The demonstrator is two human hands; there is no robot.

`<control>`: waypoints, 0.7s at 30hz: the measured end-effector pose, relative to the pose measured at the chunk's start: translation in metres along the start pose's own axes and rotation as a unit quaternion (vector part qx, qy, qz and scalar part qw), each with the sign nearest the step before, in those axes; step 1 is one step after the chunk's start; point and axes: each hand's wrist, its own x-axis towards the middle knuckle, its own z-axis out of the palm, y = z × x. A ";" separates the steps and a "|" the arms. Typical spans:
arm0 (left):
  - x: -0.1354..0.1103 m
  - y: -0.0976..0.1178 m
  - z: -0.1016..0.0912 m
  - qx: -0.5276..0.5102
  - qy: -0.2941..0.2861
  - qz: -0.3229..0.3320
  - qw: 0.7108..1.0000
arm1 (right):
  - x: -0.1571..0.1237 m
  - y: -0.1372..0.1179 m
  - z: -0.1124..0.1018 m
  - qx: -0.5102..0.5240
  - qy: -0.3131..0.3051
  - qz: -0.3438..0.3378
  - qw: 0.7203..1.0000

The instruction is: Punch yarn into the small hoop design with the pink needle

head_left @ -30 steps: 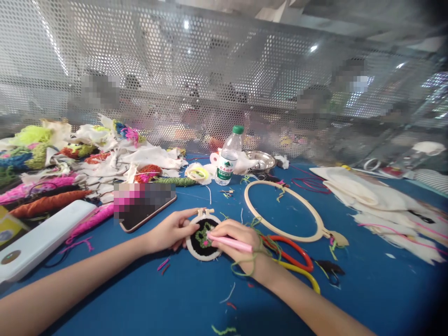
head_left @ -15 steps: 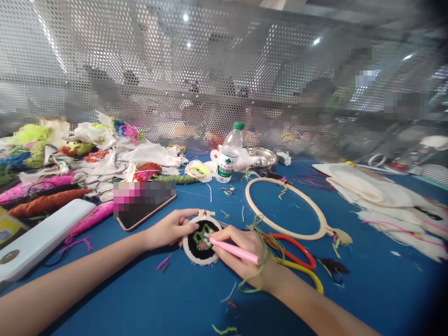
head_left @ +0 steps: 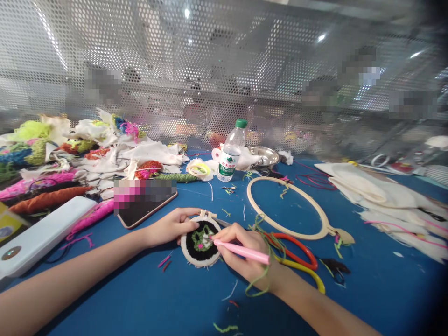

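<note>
A small round embroidery hoop [head_left: 200,241] with black cloth and a green and pink stitched shape lies on the blue table [head_left: 175,298]. My left hand [head_left: 171,227] grips the hoop's left rim, fingers curled round it. My right hand [head_left: 241,254] is closed on a pink punch needle [head_left: 241,250] whose tip touches the stitched patch. Green yarn [head_left: 261,261] trails over my right wrist.
A large empty wooden hoop [head_left: 287,207] lies to the right, with red and yellow handled scissors [head_left: 297,259] beside my right wrist. A phone [head_left: 145,207], a white case [head_left: 38,235], a water bottle [head_left: 231,151], piles of yarn and cloth [head_left: 87,154], white fabric [head_left: 385,198] and a perforated screen [head_left: 210,74] surround them.
My right hand has drawn back to the lower right, uncovering more of the stitched patch, and the needle now points more steeply at it. My left hand stays on the hoop.
</note>
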 end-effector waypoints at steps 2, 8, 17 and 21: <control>0.000 0.000 0.000 -0.003 0.000 0.001 1.000 | 0.000 0.000 0.000 -0.002 0.000 -0.001 1.000; 0.000 -0.001 0.001 -0.012 -0.001 0.000 1.000 | 0.000 0.000 -0.001 -0.004 -0.007 -0.008 1.000; 0.002 -0.005 0.002 -0.026 0.015 0.007 1.000 | 0.001 -0.004 -0.004 -0.024 -0.027 0.004 0.999; 0.002 -0.007 0.005 -0.031 0.025 0.015 0.999 | 0.005 -0.009 -0.003 -0.120 -0.063 -0.002 0.991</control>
